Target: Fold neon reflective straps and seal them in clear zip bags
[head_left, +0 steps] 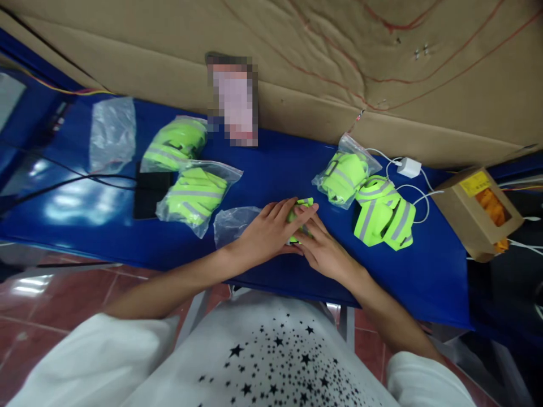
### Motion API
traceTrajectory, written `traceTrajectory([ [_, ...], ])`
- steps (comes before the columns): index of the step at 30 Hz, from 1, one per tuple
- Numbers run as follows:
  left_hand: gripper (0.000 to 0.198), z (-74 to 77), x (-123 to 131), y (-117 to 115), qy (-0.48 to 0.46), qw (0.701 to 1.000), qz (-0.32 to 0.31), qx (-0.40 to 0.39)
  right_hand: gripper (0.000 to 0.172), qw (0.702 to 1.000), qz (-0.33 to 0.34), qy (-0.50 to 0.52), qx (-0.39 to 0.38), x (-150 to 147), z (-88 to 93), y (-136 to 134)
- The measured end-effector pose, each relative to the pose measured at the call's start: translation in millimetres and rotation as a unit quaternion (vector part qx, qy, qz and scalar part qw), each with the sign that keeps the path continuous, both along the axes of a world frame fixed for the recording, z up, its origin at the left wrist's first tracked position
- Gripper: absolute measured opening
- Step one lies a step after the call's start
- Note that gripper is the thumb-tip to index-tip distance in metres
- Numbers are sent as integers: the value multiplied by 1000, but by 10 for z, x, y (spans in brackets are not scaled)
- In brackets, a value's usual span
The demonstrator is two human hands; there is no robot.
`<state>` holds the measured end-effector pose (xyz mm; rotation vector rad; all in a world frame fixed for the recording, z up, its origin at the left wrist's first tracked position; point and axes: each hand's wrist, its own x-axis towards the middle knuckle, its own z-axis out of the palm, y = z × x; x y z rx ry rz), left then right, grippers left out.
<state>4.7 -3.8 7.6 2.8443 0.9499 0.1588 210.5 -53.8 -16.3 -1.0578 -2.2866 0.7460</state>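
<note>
My left hand and my right hand meet at the front middle of the table. Between them they press a folded neon yellow-green reflective strap, mostly covered by my fingers. A clear plastic bag lies flat beside my left hand and is partly under it. To the right are loose folded reflective straps with grey bands. Behind those rests a bagged reflective strap. On the left, two more clear bags hold the same kind of strap, a rear bag and a front bag.
The blue table runs up against a cardboard wall. A flat clear bag and a black flat object with cables are at left. At right stand a white charger with cable and a cardboard box with orange contents.
</note>
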Motion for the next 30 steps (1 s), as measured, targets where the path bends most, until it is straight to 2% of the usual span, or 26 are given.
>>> traceTrajectory([
  [4, 123, 6, -3, 35, -43, 996, 10, -80, 48, 995, 9, 85, -47, 64, 90, 31],
  [7, 128, -11, -40, 63, -74, 987, 26, -140, 42, 984, -68, 155, -47, 172, 156, 76],
  [10, 122, -47, -60, 40, -80, 987, 29, -135, 57, 980, -146, 130, -22, 237, 163, 106],
  [13, 111, -85, -61, -8, -89, 991, 17, -100, 70, 987, -125, 91, -46, 245, 100, 117],
  [17, 118, -110, -53, -30, -121, 987, 33, -95, 51, 987, -108, 108, -54, 196, 15, 106],
  [20, 121, -95, -21, -21, -110, 990, 29, -85, 41, 988, -114, 99, -27, 118, -1, 86],
  [24, 121, -39, 45, -28, -79, 996, 24, -46, 31, 979, -168, 113, -1, 22, -4, 55],
  [26, 119, -9, 72, -45, -65, 997, 26, -36, 29, 972, -186, 140, -24, 5, -3, 42],
  [30, 110, 31, 121, -93, -53, 997, 24, -41, 23, 959, -179, 202, -86, -4, 8, 22],
])
